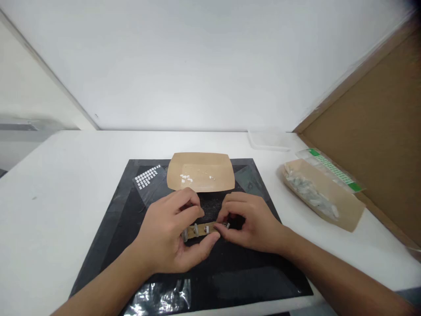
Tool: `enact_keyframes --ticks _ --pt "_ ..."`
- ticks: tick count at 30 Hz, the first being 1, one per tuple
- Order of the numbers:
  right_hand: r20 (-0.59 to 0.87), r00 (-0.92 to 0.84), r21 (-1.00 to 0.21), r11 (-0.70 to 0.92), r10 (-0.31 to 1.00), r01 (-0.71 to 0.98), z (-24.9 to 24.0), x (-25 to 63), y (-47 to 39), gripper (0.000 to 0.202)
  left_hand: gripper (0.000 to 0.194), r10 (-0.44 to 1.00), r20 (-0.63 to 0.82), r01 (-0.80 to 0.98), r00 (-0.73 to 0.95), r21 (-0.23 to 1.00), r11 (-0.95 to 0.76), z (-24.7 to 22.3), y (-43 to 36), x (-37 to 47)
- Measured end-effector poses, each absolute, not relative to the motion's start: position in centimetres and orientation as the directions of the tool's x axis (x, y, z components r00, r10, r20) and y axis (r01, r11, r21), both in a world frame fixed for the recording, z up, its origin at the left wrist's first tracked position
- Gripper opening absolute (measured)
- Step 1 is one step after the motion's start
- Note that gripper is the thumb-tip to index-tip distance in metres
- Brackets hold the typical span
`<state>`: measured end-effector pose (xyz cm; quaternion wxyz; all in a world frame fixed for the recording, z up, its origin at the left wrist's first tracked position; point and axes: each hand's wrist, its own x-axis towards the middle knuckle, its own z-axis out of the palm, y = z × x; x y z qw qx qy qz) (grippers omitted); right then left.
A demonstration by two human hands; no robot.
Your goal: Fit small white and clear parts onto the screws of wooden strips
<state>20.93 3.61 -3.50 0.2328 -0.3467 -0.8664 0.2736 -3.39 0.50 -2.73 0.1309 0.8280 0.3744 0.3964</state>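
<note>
A narrow tan strip (201, 229) bears several small pieces along its length, some pale and some metallic, too small to name. It lies low over the black mat (237, 276), between my two hands. My left hand (174, 230) curls around the strip's left end, thumb stretched along the near side and fingers bent on the far side. At the right end, the thumb and fingertips of my right hand (248, 221) pinch together on the strip. A small shiny piece shows by those fingertips; part of the strip is hidden there.
Beyond my hands sits a tan paper tray (200, 160) with small white bits. A clear sheet of white stickers (146, 177) lies left of it. On the right are another paper tray (345, 210) with clear bags, a green-marked sheet (332, 169) and a clear plastic tray (268, 140).
</note>
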Motion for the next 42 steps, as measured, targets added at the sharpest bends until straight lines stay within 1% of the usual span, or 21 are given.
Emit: enact_keyframes --ticks 4,10,12,15,17,20,22,30,34,38,42 --pt "0.242 -0.624 -0.577 0.627 0.743 0.523 -3.5 20.6 3.2 0.01 0.014 0.717 0.571 0.521 0.4 0.502 -0.691 -3.0 0.6 -3.3" --pt "0.315 -0.556 -0.463 0.635 0.77 0.618 -3.7 19.7 2.4 0.009 0.011 0.706 0.618 0.499 0.347 0.516 -0.696 -3.0 0.6 -3.3" --pt "0.335 -0.555 -0.429 0.648 0.762 0.63 -3.8 19.5 2.2 0.009 0.011 0.693 0.605 0.49 0.393 0.5 -0.714 -3.0 0.8 -3.4" --pt "0.353 -0.566 -0.399 0.667 0.745 0.629 -4.0 19.4 2.1 0.009 0.018 0.621 0.526 0.436 0.581 0.442 -0.784 -2.9 1.4 -3.7" --pt "0.359 -0.572 -0.396 0.676 0.737 0.621 -4.0 19.5 2.2 0.009 0.019 0.562 0.47 0.388 0.681 0.419 -0.821 -2.8 1.8 -3.9" --pt "0.353 -0.589 -0.407 0.686 0.727 0.603 -3.9 19.8 2.3 0.008 0.008 0.534 0.431 0.351 0.727 0.436 -0.829 -2.6 2.1 -4.3" --pt "0.338 -0.608 -0.418 0.694 0.718 0.586 -3.9 20.1 2.4 0.008 0.002 0.534 0.418 0.343 0.735 0.451 -0.824 -2.6 2.1 -4.5" --pt "0.28 -0.646 -0.445 0.692 0.71 0.568 -3.8 20.3 2.7 0.012 0.007 0.556 0.356 0.367 0.751 0.475 -0.8 -3.5 1.8 -4.4" --pt "0.259 -0.667 -0.463 0.696 0.699 0.55 -4.0 20.3 3.0 0.012 0.005 0.569 0.337 0.388 0.751 0.471 -0.792 -3.5 1.8 -4.2" --pt "0.232 -0.679 -0.467 0.692 0.697 0.551 -3.9 20.4 3.1 0.007 0.007 0.565 0.34 0.39 0.752 0.463 -0.796 -3.5 1.9 -4.1" --pt "0.193 -0.693 -0.467 0.686 0.695 0.558 -3.8 20.5 3.1 0.014 0.008 0.568 0.336 0.398 0.751 0.457 -0.796 -3.7 1.8 -4.1"
